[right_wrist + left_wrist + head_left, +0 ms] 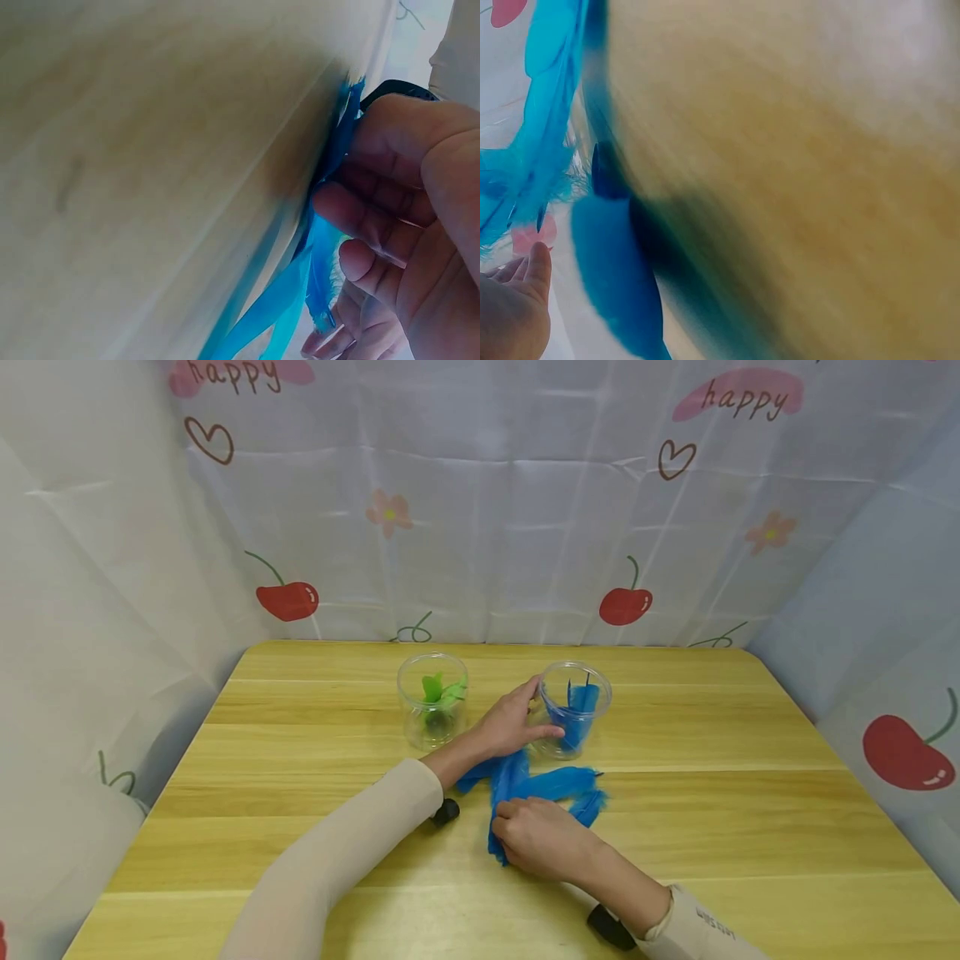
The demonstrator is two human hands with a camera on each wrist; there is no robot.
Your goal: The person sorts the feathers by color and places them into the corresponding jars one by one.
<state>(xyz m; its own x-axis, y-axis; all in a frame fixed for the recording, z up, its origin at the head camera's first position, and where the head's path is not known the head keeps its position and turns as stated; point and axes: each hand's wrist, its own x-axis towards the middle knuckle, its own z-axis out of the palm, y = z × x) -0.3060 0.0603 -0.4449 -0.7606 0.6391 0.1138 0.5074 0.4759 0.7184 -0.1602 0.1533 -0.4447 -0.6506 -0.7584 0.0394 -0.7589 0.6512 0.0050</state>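
My left hand (510,722) holds a clear plastic cup (555,752) from its left side, thumb across the front and fingers toward the back. Blue feathers (581,706) stand inside that cup, quills up. In front of it, several loose blue feathers (555,783) lie spread on the table. My right hand (543,835) is over their near end, fingers curled, pinching a blue feather (497,843). The right wrist view shows its fingertips (334,202) right at the blue feathers (322,262), close to the tabletop.
Left of the held cup stands another clear plastic cup (412,727) with green feather-like pieces (433,689) in it. The wooden table (300,760) ends at a white printed curtain (480,543) behind and at both sides. A black wrist-camera part (447,812) shows beside my left forearm.
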